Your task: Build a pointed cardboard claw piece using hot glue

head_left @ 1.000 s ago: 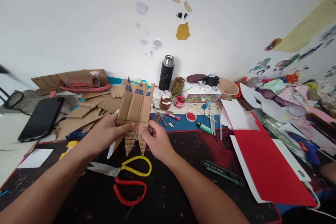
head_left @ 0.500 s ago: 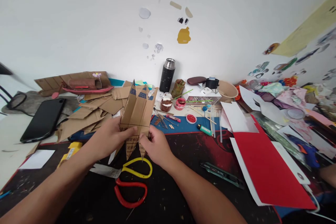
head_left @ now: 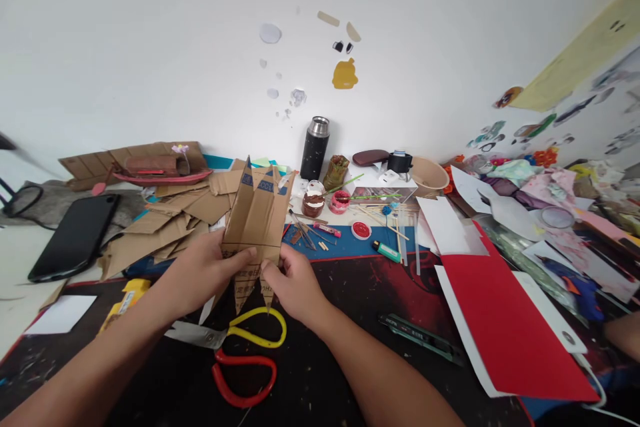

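Observation:
Between my two hands stands a folded piece of brown cardboard (head_left: 257, 217), cut to points at top and bottom, with printed lettering and blue marks near its upper tips. My left hand (head_left: 213, 267) grips its left side, thumb lying across the front. On the lower right edge, my right hand (head_left: 295, 280) pinches the cardboard between thumb and fingers. Just below lie open scissors (head_left: 220, 340) with one yellow and one red handle, touched by neither hand. A yellow tool or box (head_left: 125, 303), partly hidden, lies beside my left forearm.
Cardboard scraps (head_left: 160, 227) pile up at left, near a black phone (head_left: 75, 237) and a model boat (head_left: 160, 170). Behind are a black flask (head_left: 315, 150) and paint jars (head_left: 313, 203). A utility knife (head_left: 420, 337) and red sheet (head_left: 515, 327) lie right. Another person's arm (head_left: 623, 337) shows at far right.
The whole view has shifted slightly, so things sit a little lower and further left. Both hands keep the same hold on the cardboard.

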### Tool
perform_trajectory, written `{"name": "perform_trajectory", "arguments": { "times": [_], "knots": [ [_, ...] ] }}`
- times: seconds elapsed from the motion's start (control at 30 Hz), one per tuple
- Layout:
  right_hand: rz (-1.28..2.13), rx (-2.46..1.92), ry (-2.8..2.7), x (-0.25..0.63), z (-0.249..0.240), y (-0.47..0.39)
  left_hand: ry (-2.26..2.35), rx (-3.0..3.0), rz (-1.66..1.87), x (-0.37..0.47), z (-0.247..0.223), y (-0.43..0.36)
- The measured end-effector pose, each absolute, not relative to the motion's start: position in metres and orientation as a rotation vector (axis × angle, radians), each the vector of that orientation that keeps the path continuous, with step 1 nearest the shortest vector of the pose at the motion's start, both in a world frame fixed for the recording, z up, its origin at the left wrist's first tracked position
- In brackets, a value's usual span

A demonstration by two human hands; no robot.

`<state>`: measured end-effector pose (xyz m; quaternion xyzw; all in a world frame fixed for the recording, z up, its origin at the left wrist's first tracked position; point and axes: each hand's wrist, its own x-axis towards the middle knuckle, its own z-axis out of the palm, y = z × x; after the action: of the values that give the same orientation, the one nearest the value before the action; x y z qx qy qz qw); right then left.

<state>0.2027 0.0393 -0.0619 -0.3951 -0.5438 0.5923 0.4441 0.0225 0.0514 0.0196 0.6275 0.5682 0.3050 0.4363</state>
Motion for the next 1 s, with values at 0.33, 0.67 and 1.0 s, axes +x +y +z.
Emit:
{"name": "perform_trajectory", "arguments": {
  "times": [0.33, 0.67, 1.0],
  "knots": [
    [1.498, -0.973, -1.303, 0.203, -0.062, 0.040, 1.447, 1.627, 0.714, 0.023, 0.023, 0.049],
    [1.391, -1.062, -1.367, 0.198, -0.067, 0.037, 1.477, 1.724, 0.687, 0.027, 0.021, 0.044],
    [1.528, -0.949, -1.279, 0.203, -0.057, 0.039, 1.425, 1.566, 0.735, 0.021, 0.020, 0.050]
  ]
}}
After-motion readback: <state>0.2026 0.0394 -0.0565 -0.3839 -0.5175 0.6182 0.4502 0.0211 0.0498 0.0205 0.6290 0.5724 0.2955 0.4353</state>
